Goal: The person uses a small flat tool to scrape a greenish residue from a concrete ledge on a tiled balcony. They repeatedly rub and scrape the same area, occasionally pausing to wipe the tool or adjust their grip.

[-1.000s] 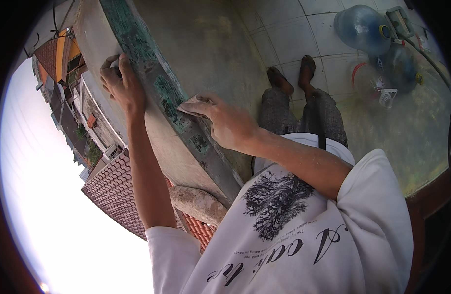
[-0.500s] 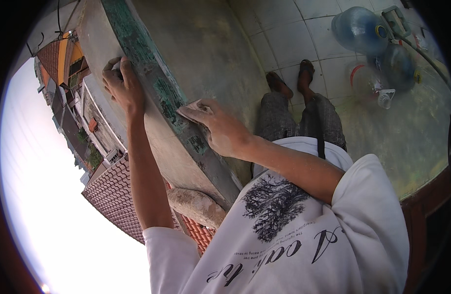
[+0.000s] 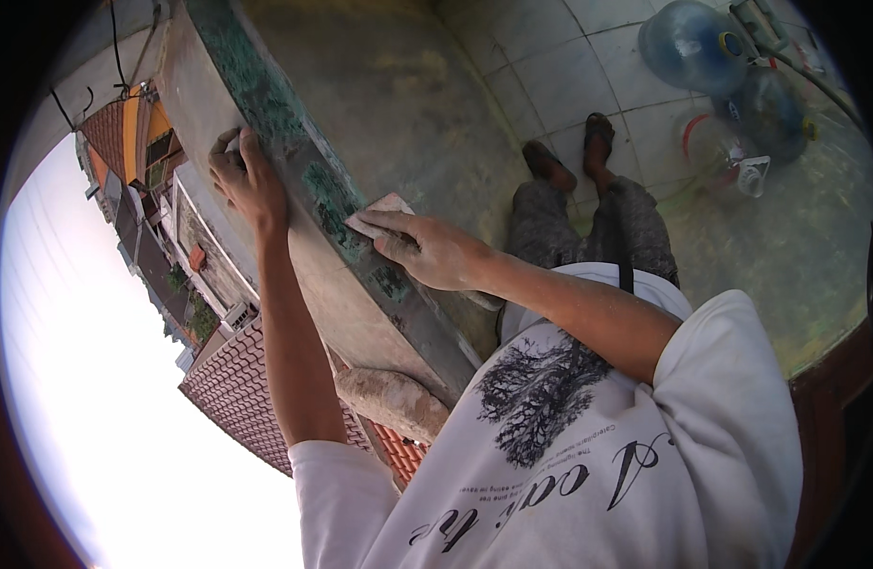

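Observation:
A low grey wall runs diagonally in front of me, its narrow top patched with flaking green paint over bare grey. My right hand is closed on a worn, pinkish-white folded piece of sandpaper, which lies against the painted top. Its fingers press flat along the piece. Farther up the wall, my left hand is beside the outer edge, with fingers curled in and the thumb near the forefinger. Whether anything sits between those fingers is too dark to make out.
A rounded stone-like lump lies by the wall's near outer end. Beyond the wall are tiled roofs and a drop. On the tiled floor stand large blue water bottles and a clear container, near my feet.
My right hand has shifted slightly over the wall top, and more of the sandpaper shows above its fingers. The left hand keeps its place by the edge. The whole view has shifted a little.

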The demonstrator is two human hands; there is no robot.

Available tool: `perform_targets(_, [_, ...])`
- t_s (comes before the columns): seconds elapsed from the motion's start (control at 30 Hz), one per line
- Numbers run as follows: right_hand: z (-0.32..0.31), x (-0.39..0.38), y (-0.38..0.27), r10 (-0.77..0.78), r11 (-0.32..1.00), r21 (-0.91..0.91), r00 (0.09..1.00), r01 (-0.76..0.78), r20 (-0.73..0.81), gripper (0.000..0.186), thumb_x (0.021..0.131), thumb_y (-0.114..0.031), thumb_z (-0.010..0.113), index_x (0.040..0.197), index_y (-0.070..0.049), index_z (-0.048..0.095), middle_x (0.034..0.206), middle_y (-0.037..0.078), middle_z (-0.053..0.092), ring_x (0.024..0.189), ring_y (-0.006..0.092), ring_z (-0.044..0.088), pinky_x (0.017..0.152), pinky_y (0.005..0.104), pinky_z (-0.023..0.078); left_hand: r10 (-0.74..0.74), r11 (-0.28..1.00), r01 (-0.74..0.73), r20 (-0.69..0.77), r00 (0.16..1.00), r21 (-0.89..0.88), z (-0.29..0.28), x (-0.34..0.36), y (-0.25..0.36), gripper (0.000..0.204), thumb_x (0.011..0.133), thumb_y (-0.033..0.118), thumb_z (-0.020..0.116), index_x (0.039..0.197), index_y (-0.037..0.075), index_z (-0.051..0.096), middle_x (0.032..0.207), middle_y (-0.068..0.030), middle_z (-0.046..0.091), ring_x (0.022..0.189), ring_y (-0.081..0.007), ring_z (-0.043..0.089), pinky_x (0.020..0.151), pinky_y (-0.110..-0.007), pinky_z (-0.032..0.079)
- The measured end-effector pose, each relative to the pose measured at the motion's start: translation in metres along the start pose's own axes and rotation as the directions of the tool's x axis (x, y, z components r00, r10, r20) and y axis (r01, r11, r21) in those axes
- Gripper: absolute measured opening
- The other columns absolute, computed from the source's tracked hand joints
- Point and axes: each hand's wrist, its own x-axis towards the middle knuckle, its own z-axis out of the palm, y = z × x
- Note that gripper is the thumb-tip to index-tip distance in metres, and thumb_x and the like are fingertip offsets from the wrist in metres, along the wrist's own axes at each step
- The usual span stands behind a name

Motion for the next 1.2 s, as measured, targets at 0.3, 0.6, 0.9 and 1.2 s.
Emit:
perform_targets(0.3, [-0.003,0.008,-0.022,0.125,0.992,0.043,0.990,-0.122,-0.069,0.048,0.115,-0.043,0.057,0.156,-0.020,0.063,0.153,0.014,0.066,0.132,0.0339,0.068,0.112,0.0452,0.052,-0.006,1.000,0.007,0.041,0.999,-0.015,-0.001,0.001,-0.006,0.056,0.104,0.059,0.063,0.140,0.016,0.064,0.134,-0.0123,0.058,0.133,-0.0350,0.048,0.119,-0.058,0.029])
perform_targets(0.6, [-0.013,0.015,-0.039,0.073,0.986,-0.139,0.984,-0.096,-0.162,0.045,0.114,-0.040,0.058,0.154,-0.020,0.065,0.137,0.016,0.076,0.118,0.0357,0.075,0.105,0.0442,0.057,0.000,0.999,0.002,0.053,0.999,-0.037,-0.002,-0.003,0.004,0.055,0.106,0.058,0.060,0.140,0.015,0.062,0.133,-0.0123,0.057,0.133,-0.0340,0.046,0.118,-0.059,0.029])
perform_targets(0.9, [-0.021,0.008,-0.037,0.154,0.976,-0.152,0.988,-0.156,-0.025,0.043,0.114,-0.038,0.060,0.152,-0.019,0.067,0.137,0.016,0.076,0.120,0.0365,0.074,0.107,0.0416,0.055,-0.012,1.000,0.013,0.030,0.999,-0.029,0.001,0.001,0.008,0.056,0.105,0.059,0.061,0.140,0.015,0.060,0.139,-0.0137,0.055,0.140,-0.0352,0.043,0.121,-0.060,0.024])
perform_targets(1.2, [-0.002,0.007,-0.028,0.130,0.991,-0.005,0.989,-0.130,-0.066,0.042,0.115,-0.036,0.059,0.152,-0.019,0.066,0.146,0.015,0.070,0.132,0.0329,0.069,0.113,0.0413,0.053,-0.028,1.000,0.028,0.020,0.999,0.014,-0.003,-0.005,0.004,0.054,0.104,0.057,0.064,0.138,0.015,0.063,0.140,-0.0154,0.056,0.139,-0.0361,0.044,0.120,-0.059,0.026])
